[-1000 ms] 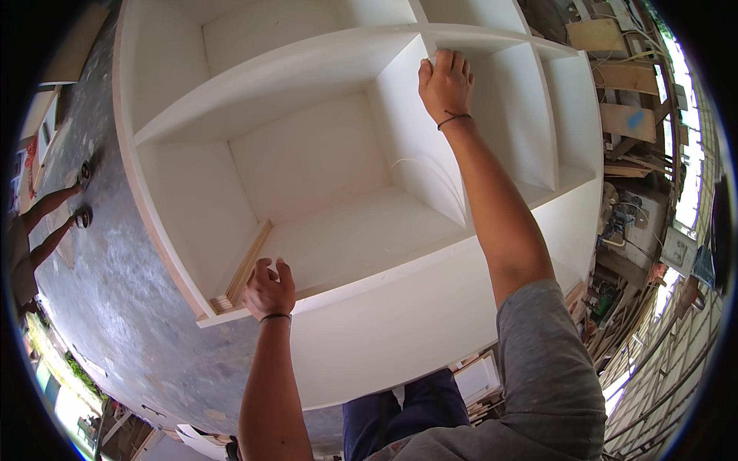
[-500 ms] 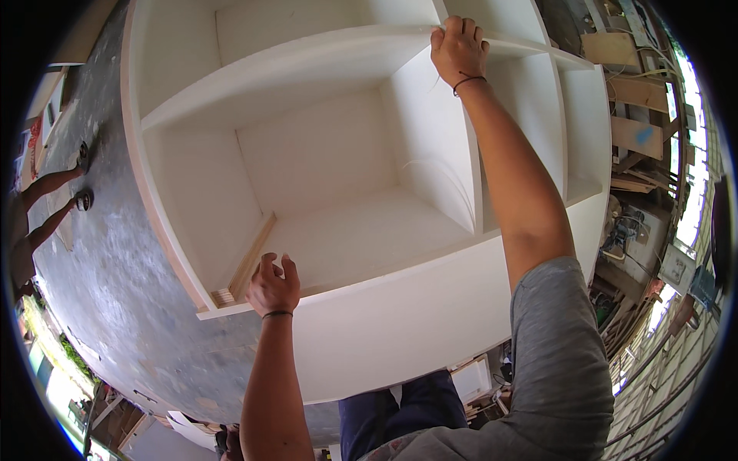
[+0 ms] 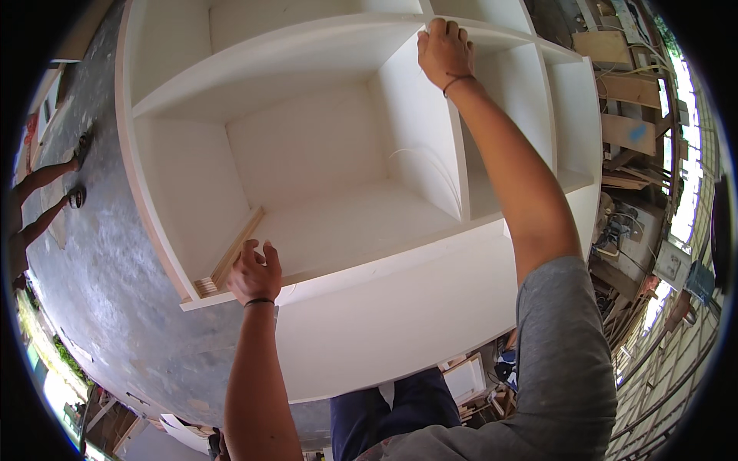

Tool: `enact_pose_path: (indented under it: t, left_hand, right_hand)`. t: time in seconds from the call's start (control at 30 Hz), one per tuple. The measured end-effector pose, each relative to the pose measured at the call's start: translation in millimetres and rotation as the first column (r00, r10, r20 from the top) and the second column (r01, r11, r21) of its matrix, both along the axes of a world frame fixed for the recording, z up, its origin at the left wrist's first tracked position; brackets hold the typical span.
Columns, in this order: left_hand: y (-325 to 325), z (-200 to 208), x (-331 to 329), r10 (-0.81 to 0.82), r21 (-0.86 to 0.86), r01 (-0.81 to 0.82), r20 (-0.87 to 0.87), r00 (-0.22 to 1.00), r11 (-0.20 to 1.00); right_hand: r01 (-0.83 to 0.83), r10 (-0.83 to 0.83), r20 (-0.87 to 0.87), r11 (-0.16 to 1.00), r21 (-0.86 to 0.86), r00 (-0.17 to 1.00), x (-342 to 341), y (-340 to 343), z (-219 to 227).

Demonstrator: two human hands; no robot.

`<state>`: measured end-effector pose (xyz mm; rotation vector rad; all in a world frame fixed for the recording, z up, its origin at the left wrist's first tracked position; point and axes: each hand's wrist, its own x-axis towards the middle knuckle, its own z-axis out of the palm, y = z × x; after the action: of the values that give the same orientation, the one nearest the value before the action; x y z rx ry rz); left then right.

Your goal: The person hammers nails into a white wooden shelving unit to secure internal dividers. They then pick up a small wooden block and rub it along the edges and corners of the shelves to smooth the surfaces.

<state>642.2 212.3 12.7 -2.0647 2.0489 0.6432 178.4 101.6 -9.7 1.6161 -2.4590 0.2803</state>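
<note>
A large white cabinet point(image 3: 307, 265) with several open compartments fills the middle. My right hand point(image 3: 446, 54) is closed over the cabinet's frame at the top, where a shelf edge meets an upright divider. At the near left, my left hand point(image 3: 256, 275) grips the cabinet's near board, its bent fingers and thumb reaching up over the edge. Beside those fingers, a pale wooden strip point(image 3: 240, 244) lies in the corner of the biggest compartment. A thin pale strand point(image 3: 427, 163) curves along that compartment's right wall. Below the near edge is a broad white panel point(image 3: 392, 330), close to my legs.
Grey, stained concrete floor point(image 3: 100, 253) spreads to the left, where another person's legs point(image 3: 50, 196) show. Wood offcuts point(image 3: 626, 88) are stacked along the right side, with a metal grille point(image 3: 653, 399) beyond. More boards and clutter point(image 3: 477, 384) lie behind my legs.
The cabinet and both hands sit slightly further left and higher in view. Between the cabinet's near edge and the white panel, a strip of surface now shows. Both hands keep their places on the cabinet.
</note>
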Motion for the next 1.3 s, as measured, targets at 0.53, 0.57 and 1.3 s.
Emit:
enact_pose_path:
  t: [0.53, 0.57, 1.3]
  left_hand:
    - [4.1, -4.0, -1.5, -0.025, -0.095, 0.025, 0.007, 1.0, 0.995]
    - [4.6, -5.3, -0.8, -0.022, -0.11, 0.023, 0.008, 1.0, 0.994]
    - [91.6, -2.1, -251.0, 0.176, -0.173, -0.164, 0.06, 0.982, 0.971]
  right_hand:
    - [0.269, -0.171, 0.381, 0.938, -0.219, 0.909, 13.4, 249.6, -3.1]
    - [0.227, -0.126, 0.37, 0.943, -0.243, 0.92, 17.6, 254.6, -2.5]
    - [0.478, 0.206, 0.968, 0.871, -0.117, -0.14, -56.3, 292.5, 29.2]
